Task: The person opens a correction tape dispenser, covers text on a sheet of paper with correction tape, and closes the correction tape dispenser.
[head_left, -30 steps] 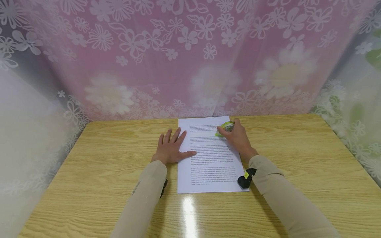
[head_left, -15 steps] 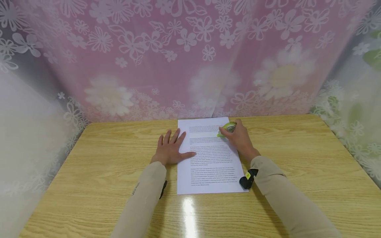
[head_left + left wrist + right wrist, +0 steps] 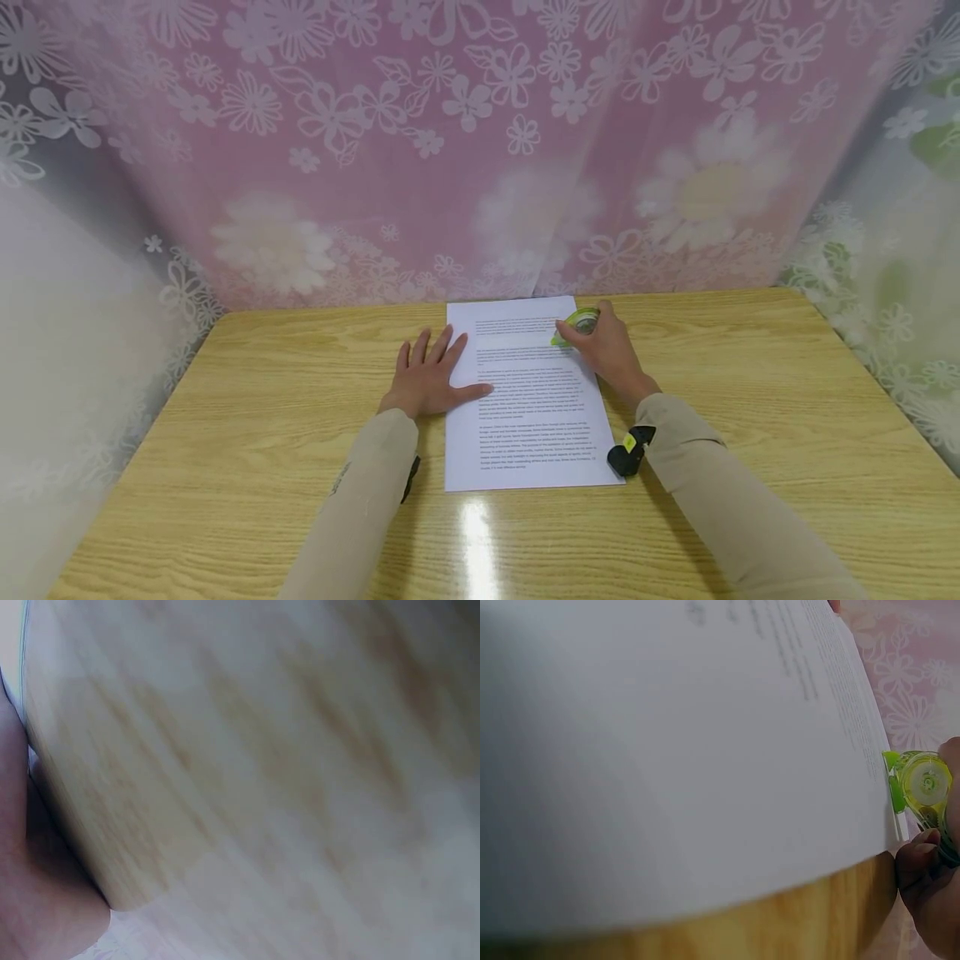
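A printed sheet of paper [image 3: 525, 475] lies on the wooden table, its text in several paragraphs. My left hand [image 3: 427, 379] lies flat with spread fingers over the sheet's left edge, thumb reaching onto the text. In my right hand [image 3: 611, 354] I grip a green, see-through correction tape dispenser [image 3: 583, 321] between thumb and fingers. Its tip is down at the right end of a line in the upper text. The right wrist view shows the dispenser's round spool [image 3: 928, 782] and green tip at the paper. Only a bit of the left hand [image 3: 52, 900] shows in the left wrist view.
The wooden table [image 3: 300, 517] spreads around the sheet on all sides but the back. A pink floral curtain [image 3: 420, 183] hangs along the table's back edge. Black wrist cameras [image 3: 630, 450] sit at both cuffs, the right one over the paper's lower right corner.
My right hand has slid the correction tape dispenser slightly to the right, toward the paper's right edge. The left hand stays in place on the sheet.
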Demonstrator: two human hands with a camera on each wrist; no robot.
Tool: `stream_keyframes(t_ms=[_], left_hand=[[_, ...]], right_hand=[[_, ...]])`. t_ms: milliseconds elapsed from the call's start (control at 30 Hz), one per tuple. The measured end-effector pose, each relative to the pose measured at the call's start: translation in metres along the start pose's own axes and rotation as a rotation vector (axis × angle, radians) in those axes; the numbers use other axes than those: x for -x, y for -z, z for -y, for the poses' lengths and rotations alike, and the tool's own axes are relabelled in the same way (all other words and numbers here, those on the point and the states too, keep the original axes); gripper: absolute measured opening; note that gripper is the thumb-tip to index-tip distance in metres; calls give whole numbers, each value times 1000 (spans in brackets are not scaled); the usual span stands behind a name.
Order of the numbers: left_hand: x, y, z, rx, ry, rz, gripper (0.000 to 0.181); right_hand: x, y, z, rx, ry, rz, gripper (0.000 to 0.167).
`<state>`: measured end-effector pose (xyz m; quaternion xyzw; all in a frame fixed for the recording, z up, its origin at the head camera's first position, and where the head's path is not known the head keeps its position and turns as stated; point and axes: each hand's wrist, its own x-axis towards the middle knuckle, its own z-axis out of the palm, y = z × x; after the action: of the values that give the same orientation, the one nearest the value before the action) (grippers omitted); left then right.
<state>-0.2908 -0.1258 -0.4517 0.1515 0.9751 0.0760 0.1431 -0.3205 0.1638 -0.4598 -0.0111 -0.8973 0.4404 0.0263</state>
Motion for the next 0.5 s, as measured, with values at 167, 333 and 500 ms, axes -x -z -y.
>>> stream_keyframes(t_ms=[167,333,500], left_hand=[[3,3,-2,3,2,-4,96],[3,3,-2,1,-3,-12,96],[0,-1,1,4,0,-3,97]], right_hand=[[1,3,-1,-4,-5,7,72],[2,6,0,7,-12,12,74],[3,8,-1,12,-18,9,73]])
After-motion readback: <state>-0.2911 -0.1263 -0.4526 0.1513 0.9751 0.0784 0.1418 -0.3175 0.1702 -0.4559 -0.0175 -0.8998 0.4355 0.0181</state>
